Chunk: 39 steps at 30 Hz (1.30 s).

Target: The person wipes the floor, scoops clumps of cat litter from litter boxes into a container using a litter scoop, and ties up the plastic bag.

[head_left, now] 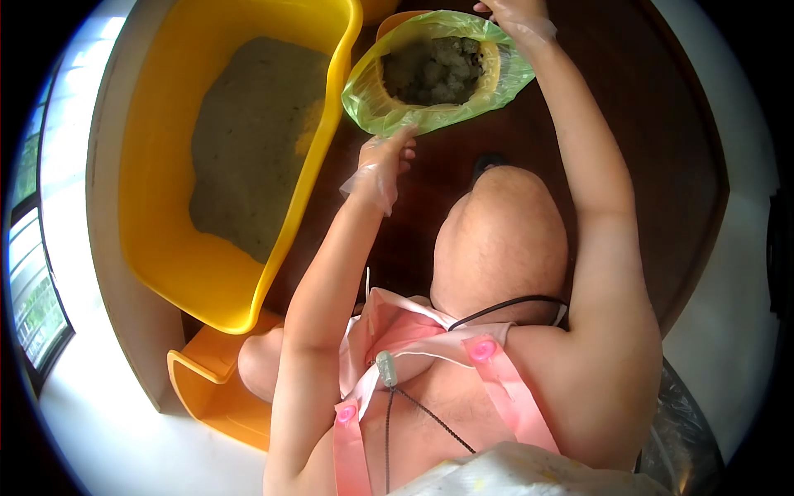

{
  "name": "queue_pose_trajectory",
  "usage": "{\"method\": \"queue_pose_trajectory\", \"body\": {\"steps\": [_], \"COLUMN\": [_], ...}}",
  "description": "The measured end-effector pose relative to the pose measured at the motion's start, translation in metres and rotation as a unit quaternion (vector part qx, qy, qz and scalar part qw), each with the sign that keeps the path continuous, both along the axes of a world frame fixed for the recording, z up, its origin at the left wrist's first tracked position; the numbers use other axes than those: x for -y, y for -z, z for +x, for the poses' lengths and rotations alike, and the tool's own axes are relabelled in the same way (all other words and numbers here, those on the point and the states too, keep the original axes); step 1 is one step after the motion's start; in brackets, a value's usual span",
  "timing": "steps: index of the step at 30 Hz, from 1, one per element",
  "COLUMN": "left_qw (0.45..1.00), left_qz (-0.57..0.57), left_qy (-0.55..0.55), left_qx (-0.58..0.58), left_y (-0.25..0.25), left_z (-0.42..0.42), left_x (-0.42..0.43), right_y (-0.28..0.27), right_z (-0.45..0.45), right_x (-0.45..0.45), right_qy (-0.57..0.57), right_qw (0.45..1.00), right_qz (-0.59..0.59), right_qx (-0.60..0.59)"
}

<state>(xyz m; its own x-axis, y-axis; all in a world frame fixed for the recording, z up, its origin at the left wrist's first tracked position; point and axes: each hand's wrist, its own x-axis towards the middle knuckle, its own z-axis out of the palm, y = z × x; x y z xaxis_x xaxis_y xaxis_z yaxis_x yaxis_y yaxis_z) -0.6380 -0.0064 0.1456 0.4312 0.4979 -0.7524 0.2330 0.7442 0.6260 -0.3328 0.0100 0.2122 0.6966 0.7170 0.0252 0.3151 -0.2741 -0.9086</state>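
Note:
A green plastic bag (364, 97), thin and see-through, is spread wide around a small yellow container (491, 70) with grey clumps of litter (442, 70) inside. My left hand (387, 155), in a clear disposable glove, pinches the bag's near edge. At the top of the view my right hand (517, 18), also gloved, is closed at the bag's far right edge; its fingertips are partly cut off by the frame. Left of the bag stands a large yellow litter box (157, 165), its floor covered with grey litter (256, 149).
An orange plastic piece (211, 355) lies below the litter box, beside my leg. Dark brown flooring (662, 149) extends to the right. My bent knee (504, 240) is close below the bag. A window (37, 281) is at the far left.

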Motion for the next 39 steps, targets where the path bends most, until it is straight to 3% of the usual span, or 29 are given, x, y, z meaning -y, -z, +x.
{"method": "queue_pose_trajectory", "body": {"steps": [2, 5, 6, 10, 13, 16, 33, 36, 39], "left_qw": [1.000, 1.000, 0.999, 0.995, 0.996, 0.998, 0.998, 0.994, 0.992], "left_qz": [-0.002, -0.016, -0.037, -0.075, -0.061, -0.045, -0.003, 0.017, 0.046], "left_qy": [0.007, 0.015, 0.025, 0.065, 0.049, 0.025, 0.052, 0.106, 0.118], "left_qx": [-0.004, 0.001, 0.005, 0.025, 0.041, 0.038, 0.019, 0.013, -0.013], "left_y": [-0.002, -0.003, -0.003, -0.006, 0.003, 0.004, 0.004, 0.014, -0.009], "left_z": [-0.004, -0.004, -0.004, 0.004, 0.011, 0.015, 0.005, 0.005, 0.006], "left_x": [0.002, 0.000, 0.001, 0.010, 0.021, 0.026, 0.019, 0.017, 0.018], "right_y": [-0.009, 0.011, 0.011, 0.024, 0.018, 0.017, 0.060, 0.068, 0.071], "right_z": [-0.008, -0.007, -0.004, -0.022, -0.032, -0.043, -0.106, -0.111, -0.112], "right_x": [-0.012, -0.028, -0.028, -0.023, -0.021, -0.022, -0.017, -0.023, -0.027], "right_qy": [-0.046, -0.121, -0.083, -0.142, -0.112, -0.048, -0.112, -0.107, -0.107], "right_qw": [0.996, 0.962, 0.993, 0.988, 0.981, 0.985, 0.976, 0.977, 0.978], "right_qz": [-0.065, 0.022, -0.085, -0.006, -0.041, -0.036, -0.028, -0.022, -0.017], "right_qx": [0.036, 0.245, 0.000, 0.054, 0.152, 0.162, 0.185, 0.184, 0.177]}}
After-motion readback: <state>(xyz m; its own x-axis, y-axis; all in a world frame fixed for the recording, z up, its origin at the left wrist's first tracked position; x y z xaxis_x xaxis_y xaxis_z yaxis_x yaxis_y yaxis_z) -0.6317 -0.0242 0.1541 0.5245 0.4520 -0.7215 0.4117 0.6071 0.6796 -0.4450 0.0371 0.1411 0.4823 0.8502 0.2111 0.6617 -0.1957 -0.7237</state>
